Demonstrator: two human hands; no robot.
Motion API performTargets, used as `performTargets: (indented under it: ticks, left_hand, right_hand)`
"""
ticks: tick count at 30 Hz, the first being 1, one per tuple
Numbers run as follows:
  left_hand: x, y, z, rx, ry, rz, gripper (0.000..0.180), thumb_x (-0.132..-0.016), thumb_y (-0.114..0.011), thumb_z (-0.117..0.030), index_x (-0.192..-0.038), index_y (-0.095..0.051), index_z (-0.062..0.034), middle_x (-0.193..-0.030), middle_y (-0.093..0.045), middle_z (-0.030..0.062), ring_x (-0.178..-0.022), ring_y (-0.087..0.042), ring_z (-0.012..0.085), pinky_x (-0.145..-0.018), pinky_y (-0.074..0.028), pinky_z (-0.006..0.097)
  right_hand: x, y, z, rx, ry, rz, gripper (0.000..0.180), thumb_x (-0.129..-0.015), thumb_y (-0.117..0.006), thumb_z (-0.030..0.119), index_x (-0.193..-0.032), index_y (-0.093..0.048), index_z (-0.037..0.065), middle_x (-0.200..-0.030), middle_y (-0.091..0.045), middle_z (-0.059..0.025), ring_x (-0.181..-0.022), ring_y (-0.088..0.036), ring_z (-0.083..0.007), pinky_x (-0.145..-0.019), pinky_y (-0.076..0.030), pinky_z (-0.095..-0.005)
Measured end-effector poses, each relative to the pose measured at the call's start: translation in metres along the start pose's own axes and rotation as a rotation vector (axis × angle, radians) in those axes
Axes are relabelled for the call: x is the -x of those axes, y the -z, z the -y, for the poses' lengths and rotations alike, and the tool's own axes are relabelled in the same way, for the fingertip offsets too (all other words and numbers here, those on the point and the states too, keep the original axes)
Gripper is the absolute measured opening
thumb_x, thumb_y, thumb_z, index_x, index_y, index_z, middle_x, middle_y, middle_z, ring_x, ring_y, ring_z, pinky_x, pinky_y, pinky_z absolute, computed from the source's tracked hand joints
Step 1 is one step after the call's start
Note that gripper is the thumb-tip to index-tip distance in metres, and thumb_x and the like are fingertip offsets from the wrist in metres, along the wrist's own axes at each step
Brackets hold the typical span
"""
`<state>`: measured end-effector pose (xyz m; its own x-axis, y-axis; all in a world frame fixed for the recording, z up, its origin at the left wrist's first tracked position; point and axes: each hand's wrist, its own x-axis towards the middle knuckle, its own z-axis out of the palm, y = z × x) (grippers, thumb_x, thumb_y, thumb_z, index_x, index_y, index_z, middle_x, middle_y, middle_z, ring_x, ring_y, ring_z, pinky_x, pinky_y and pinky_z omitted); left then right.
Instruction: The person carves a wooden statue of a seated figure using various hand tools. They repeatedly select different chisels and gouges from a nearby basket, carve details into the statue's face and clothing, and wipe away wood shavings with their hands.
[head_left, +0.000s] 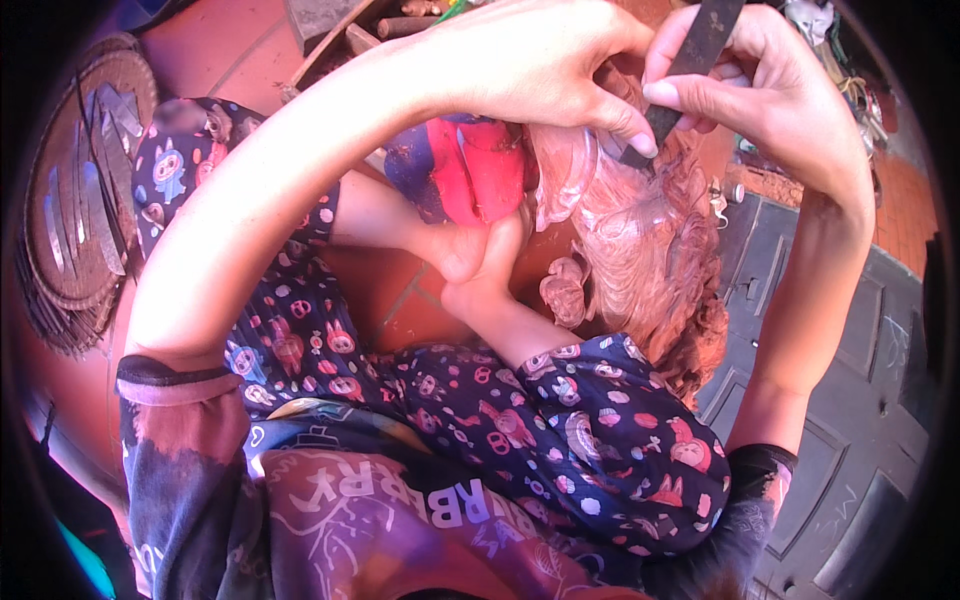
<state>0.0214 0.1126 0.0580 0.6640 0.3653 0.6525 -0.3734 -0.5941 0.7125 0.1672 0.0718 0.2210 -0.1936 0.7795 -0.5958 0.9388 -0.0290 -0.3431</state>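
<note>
A reddish-brown wood carving (640, 250) with flowing, grooved surfaces stands on the floor before my crossed legs. My right hand (765, 95) is closed round a dark, flat chisel (706, 42), pinching it between thumb and fingers. The chisel slants down to the left, its lower end against the upper part of the carving. Over the top of the carving curls my left hand (560, 75), its thumb pressed beside the chisel's lower end. The other left fingers are partly hidden behind the wood.
At the left a round woven tray (60, 130) bears several flat metal blades (85, 215). A red and dark-blue object (470, 170) lies beyond my feet. A grey panelled board (800, 400) lies at the right, and a wooden box (335, 45) with wood pieces stands at the back.
</note>
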Motion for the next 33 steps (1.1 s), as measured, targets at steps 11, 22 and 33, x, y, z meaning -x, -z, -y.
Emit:
performTargets:
  ticks: [11, 22, 33]
  left_hand:
    - [0.01, -0.011, -0.021, -0.227, 0.242, 0.083, 0.048, -0.085, -0.074, -0.029, -0.119, -0.056, -0.0002, -0.098, -0.069, 0.0232, -0.094, -0.068, 0.0409, -0.082, -0.054, 0.047]
    - [0.005, -0.01, -0.013, -0.111, 0.423, 0.152, 0.049, -0.081, -0.079, -0.031, -0.112, -0.058, 0.0008, -0.093, -0.069, 0.0229, -0.091, -0.07, 0.0392, -0.08, -0.055, 0.046]
    - [0.01, -0.02, 0.011, -0.099, 0.137, -0.008, 0.043, -0.084, -0.078, -0.03, -0.103, -0.058, 0.002, -0.089, -0.069, 0.0216, -0.089, -0.07, 0.0362, -0.079, -0.053, 0.044]
  right_hand:
    - [0.008, -0.033, 0.011, 0.155, 0.125, -0.265, 0.008, -0.082, -0.076, 0.005, -0.088, -0.073, 0.0, -0.073, -0.07, -0.0049, -0.065, -0.06, -0.0074, -0.062, -0.049, -0.0252]
    - [0.005, -0.057, 0.009, 0.328, 0.189, -0.328, 0.005, -0.083, -0.071, 0.002, -0.086, -0.072, -0.002, -0.07, -0.069, -0.006, -0.061, -0.059, -0.0086, -0.058, -0.048, -0.0262]
    - [-0.003, -0.061, 0.0, 0.251, 0.223, -0.44, 0.006, -0.08, -0.065, 0.0, -0.077, -0.07, -0.001, -0.06, -0.061, -0.0007, -0.052, -0.047, -0.0057, -0.049, -0.037, -0.0245]
